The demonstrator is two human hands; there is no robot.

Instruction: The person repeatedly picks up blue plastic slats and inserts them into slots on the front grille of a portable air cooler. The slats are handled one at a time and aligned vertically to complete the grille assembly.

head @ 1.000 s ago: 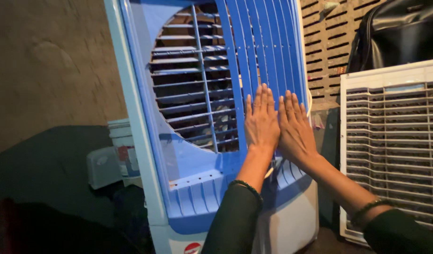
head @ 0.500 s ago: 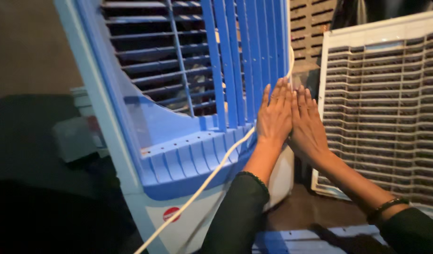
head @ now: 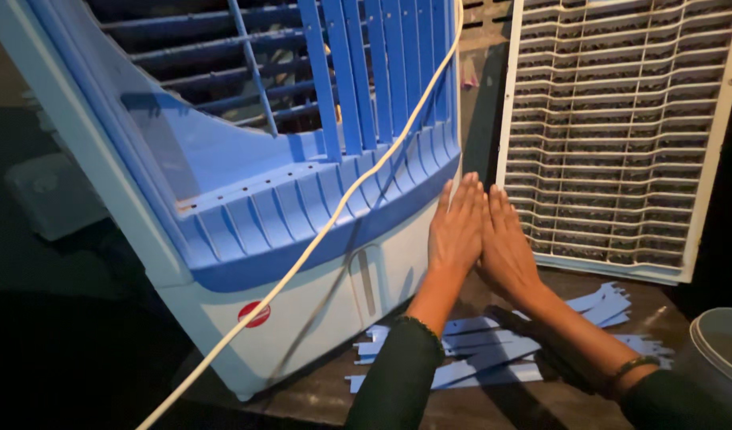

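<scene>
My left hand [head: 455,232] and right hand [head: 505,243] are flat, fingers straight and together, their edges touching, both pressed against the white lower corner of the blue-and-white air cooler [head: 302,231]. A white cord [head: 334,219] hangs across its front. Blue slats [head: 493,350] lie on the floor beneath my wrists. A white grille panel [head: 620,135] leans just right of them.

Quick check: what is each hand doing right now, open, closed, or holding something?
Left hand: open, flat against the cooler's white lower body, holding nothing.
Right hand: open, fingers straight, beside the left, holding nothing.
</scene>
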